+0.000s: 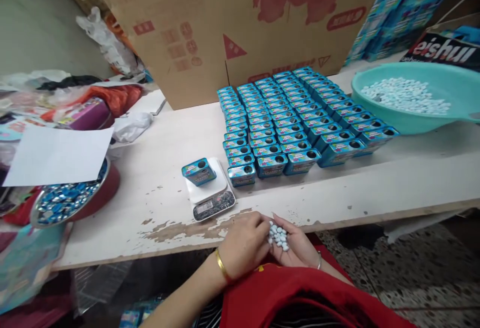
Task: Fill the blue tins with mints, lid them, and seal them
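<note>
My right hand [298,248] is cupped palm up at the table's front edge, holding a small heap of pale blue candies [278,237]. Against it, my left hand [242,243] has its fingers curled at the side of the heap; whatever lies inside them is hidden. Beyond my hands stands a white kitchen scale [219,188] with a lit display too small to read. One blue tin [198,173] with a round hole in its top rests on the scale.
Rows of similar blue tins [272,163] stand right of the scale. A turquoise basin [412,123] at the right holds many pale candies. A red bowl [110,193] of blue and silver pieces sits left, partly under white paper [60,155]. Behind stands a large cardboard box [202,8].
</note>
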Motion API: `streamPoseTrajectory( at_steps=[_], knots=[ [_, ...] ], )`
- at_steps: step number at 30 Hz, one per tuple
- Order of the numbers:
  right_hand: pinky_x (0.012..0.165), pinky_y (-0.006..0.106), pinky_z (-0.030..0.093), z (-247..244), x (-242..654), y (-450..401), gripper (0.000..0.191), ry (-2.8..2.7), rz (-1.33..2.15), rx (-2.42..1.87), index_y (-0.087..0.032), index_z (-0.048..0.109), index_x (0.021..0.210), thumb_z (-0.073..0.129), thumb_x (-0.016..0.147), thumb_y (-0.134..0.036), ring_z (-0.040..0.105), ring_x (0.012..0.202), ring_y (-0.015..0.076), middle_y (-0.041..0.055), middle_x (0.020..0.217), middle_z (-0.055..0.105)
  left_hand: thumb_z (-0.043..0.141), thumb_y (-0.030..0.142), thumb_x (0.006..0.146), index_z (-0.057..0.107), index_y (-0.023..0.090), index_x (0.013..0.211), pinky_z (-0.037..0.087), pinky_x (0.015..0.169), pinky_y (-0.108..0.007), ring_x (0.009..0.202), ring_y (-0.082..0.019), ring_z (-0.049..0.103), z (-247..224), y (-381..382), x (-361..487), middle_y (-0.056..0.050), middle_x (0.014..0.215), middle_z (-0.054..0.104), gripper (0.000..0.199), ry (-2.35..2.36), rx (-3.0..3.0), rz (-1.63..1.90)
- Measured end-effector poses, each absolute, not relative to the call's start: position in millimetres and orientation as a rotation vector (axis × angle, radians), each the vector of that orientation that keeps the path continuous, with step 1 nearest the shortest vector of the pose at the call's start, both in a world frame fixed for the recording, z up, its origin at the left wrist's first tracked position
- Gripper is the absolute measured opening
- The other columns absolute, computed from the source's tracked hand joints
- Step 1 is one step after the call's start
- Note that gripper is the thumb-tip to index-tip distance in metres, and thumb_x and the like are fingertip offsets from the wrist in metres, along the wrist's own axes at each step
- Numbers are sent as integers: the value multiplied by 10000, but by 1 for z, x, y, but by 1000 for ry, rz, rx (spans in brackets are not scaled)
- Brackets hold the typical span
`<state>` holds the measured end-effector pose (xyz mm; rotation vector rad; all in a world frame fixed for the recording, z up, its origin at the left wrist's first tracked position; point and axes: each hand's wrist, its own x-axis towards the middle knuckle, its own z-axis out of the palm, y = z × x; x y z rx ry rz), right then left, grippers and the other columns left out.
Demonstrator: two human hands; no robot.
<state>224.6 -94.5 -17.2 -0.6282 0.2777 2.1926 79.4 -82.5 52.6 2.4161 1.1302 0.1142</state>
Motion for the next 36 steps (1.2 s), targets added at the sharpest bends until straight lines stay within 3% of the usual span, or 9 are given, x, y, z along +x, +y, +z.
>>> streamPoseTrajectory(
  at_steps=[6, 12, 20, 24, 28, 36],
  knots=[
    [854, 276, 550, -13, 220, -96, 150, 351, 2140, -729, -107, 684, 825, 539, 863, -114, 704, 851, 156, 43, 784, 737, 481, 121, 846, 552, 161, 944, 508, 721, -330, 874, -202, 576, 28, -93, 91, -102, 1015, 588, 127, 1197, 2475, 81],
    [770, 186, 554, -13, 214, -88, 174, 373, 2105, -739, -103, 673, 791, 518, 853, -54, 688, 712, 95, 29, 752, 729, 483, 121, 854, 546, 164, 918, 497, 699, -303, 806, -178, 567, 27, -87, 83, -82, 967, 597, 100, 1207, 2461, 202],
    [631, 200, 564, -14, 199, -69, 184, 364, 2137, -619, -110, 660, 844, 479, 876, -101, 676, 663, 107, 32, 743, 714, 491, 146, 878, 569, 175, 915, 481, 695, -240, 799, -132, 570, 29, -67, 61, -49, 899, 598, 91, 1118, 2266, 631],
    [787, 276, 573, -4, 188, -57, 213, 357, 2203, -614, -78, 656, 926, 455, 895, -139, 709, 832, 162, 112, 895, 733, 538, 172, 869, 590, 175, 921, 459, 634, -217, 693, -99, 549, 54, -39, 33, -11, 774, 583, 74, 1266, 2165, 878],
    [899, 323, 540, 1, 179, -51, 232, 332, 2244, -654, -54, 636, 1009, 476, 884, -166, 659, 1062, 228, 171, 1046, 706, 583, 221, 842, 603, 168, 884, 466, 611, -214, 648, -87, 557, 79, 4, -7, -7, 773, 611, 70, 1512, 2090, 1048],
    [921, 316, 532, -2, 181, -48, 235, 333, 2237, -712, -45, 630, 1017, 490, 872, -166, 629, 1118, 253, 165, 1037, 706, 546, 199, 803, 620, 167, 790, 418, 587, -241, 616, -105, 506, 86, 48, -37, -4, 705, 576, 82, 1718, 2370, 652]
  ],
)
